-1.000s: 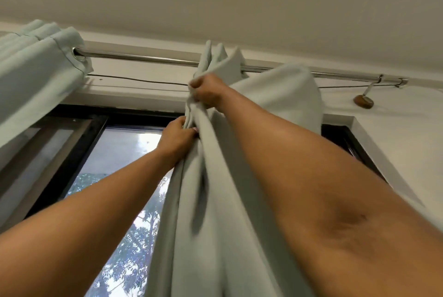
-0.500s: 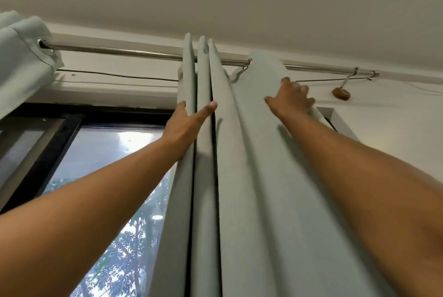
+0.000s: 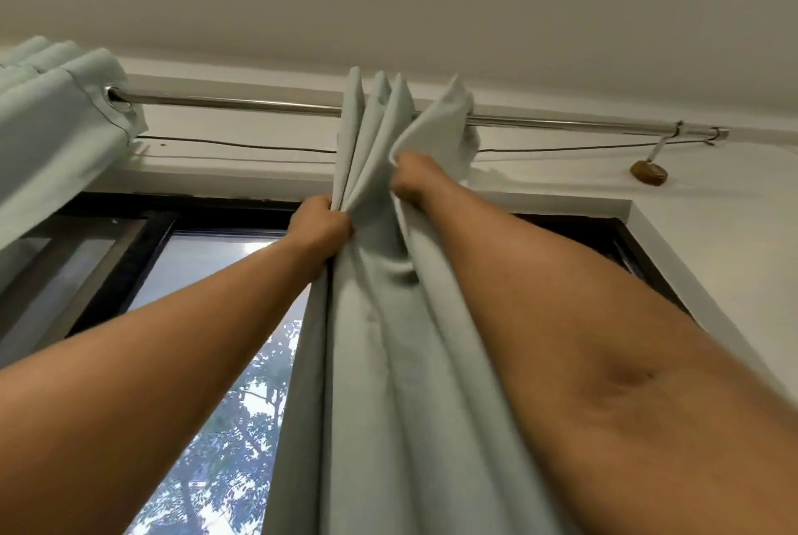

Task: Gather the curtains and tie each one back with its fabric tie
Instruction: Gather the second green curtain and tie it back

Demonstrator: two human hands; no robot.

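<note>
Here both the left hand (image 3: 321,226) and right hand (image 3: 410,176) clutch the curtain (image 3: 388,362).

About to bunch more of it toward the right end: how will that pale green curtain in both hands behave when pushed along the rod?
Probably floppy: the curtain creases where the left hand and right hand grip it. It likely holds pleats loosely, since its top stands in folds on the rod. It looks fairly thick, so perhaps weighty.

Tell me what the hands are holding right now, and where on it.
Both grip the same curtain near its top, below the rod: left hand bunches the left folds, right hand clutches the right fold.
</note>
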